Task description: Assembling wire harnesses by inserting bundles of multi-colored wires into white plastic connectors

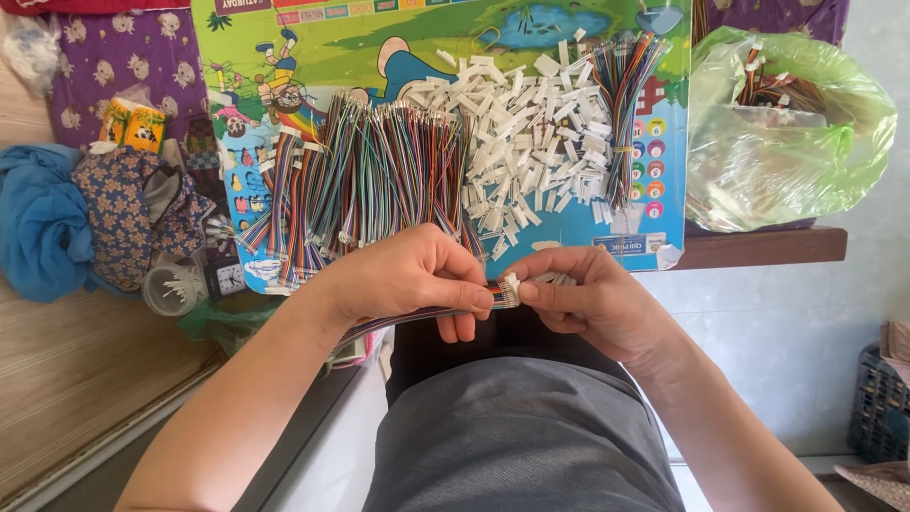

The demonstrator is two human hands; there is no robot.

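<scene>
The left hand (409,275) is pinching a flat strip of multicoloured ribbon wires (417,319) between thumb and fingers, and the strip is running back under the wrist toward the person's lap. The right hand (590,301) is meeting it just below the colourful picture board (664,180), its thumb and forefinger pressing together on a small white plastic connector (511,282) that is touching the free end of the strip.

On the board, straight above the hands, a heap of loose white connectors (531,142) is lying spread out. To the left of that heap, many cut wire strips (379,171) are lying side by side in fanned bunches. To the right of the heap, a bound bundle of wires (626,104) is lying lengthwise. Beyond the board's right edge, a green plastic bag (806,142) is holding more wires. Beyond the board's left edge, a blue cloth (38,218) and a patterned cloth (123,209) are lying crumpled, with a small clear tub (171,287) just below them.
</scene>
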